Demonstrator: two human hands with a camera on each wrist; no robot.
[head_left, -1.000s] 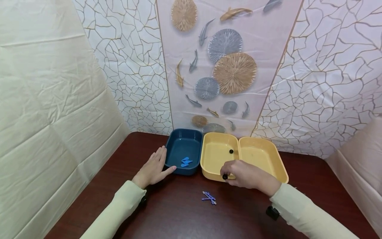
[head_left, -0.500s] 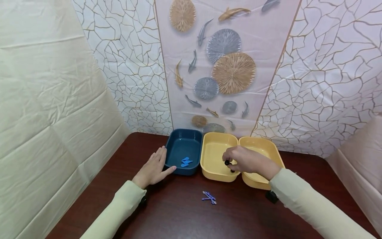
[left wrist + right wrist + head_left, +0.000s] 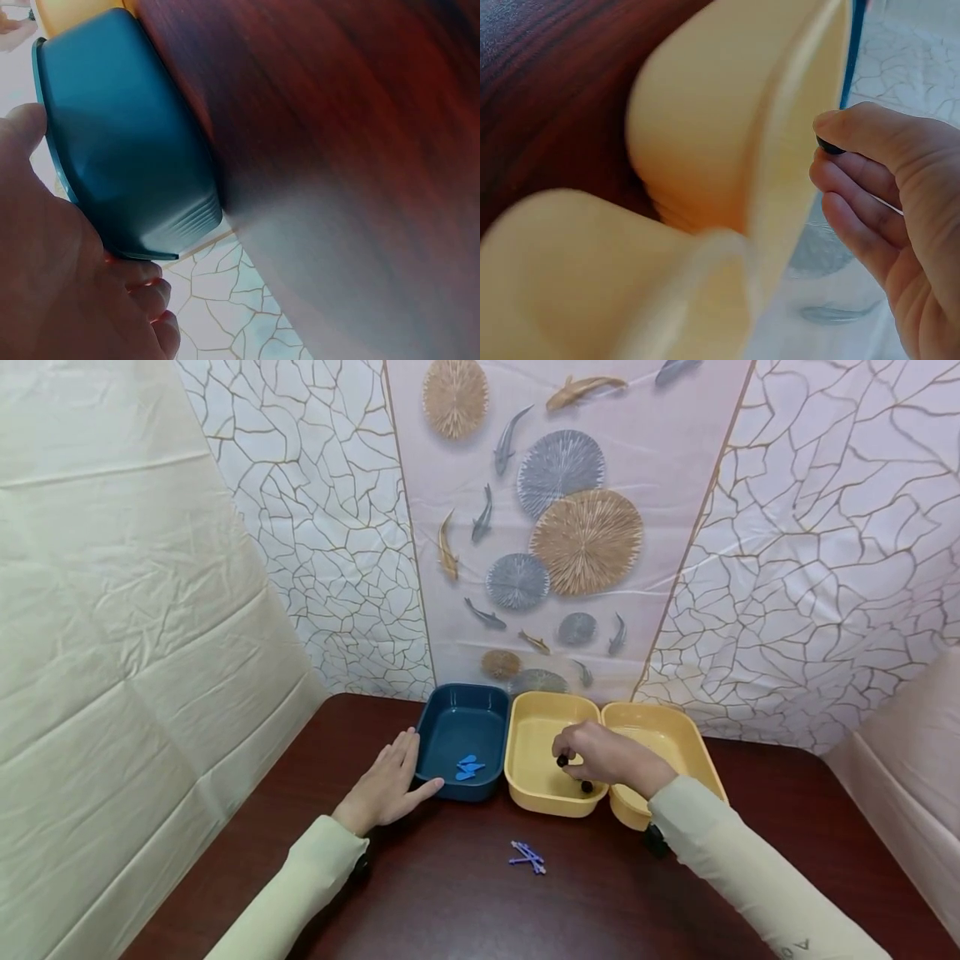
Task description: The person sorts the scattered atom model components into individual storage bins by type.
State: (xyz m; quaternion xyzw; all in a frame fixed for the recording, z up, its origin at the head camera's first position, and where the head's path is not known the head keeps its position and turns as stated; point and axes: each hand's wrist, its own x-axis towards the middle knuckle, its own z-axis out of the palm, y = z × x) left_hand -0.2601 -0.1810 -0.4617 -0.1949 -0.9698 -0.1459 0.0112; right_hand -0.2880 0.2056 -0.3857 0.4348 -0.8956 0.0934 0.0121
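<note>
My right hand (image 3: 611,758) is over the middle yellow tray (image 3: 551,807), pinching a small round black piece (image 3: 829,146) between thumb and fingertips. A second black piece (image 3: 587,787) lies in that tray's front right corner, below the hand. My left hand (image 3: 384,783) has its fingers straight and rests along the left rim of the dark blue tray (image 3: 461,700), thumb at the front rim. Several flat, bright blue pieces (image 3: 469,767) lie inside the blue tray.
Another yellow tray (image 3: 701,764) stands on the right, close beside the middle one. Several thin purple sticks (image 3: 528,857) lie crossed on the dark wooden table (image 3: 450,893) in front of the trays. Patterned cloth (image 3: 525,635) hangs behind the table.
My right hand has moved from the middle tray's front rim to over its inside, still pinching a black piece. The loose black piece now lies nearer the front. My left hand stays put.
</note>
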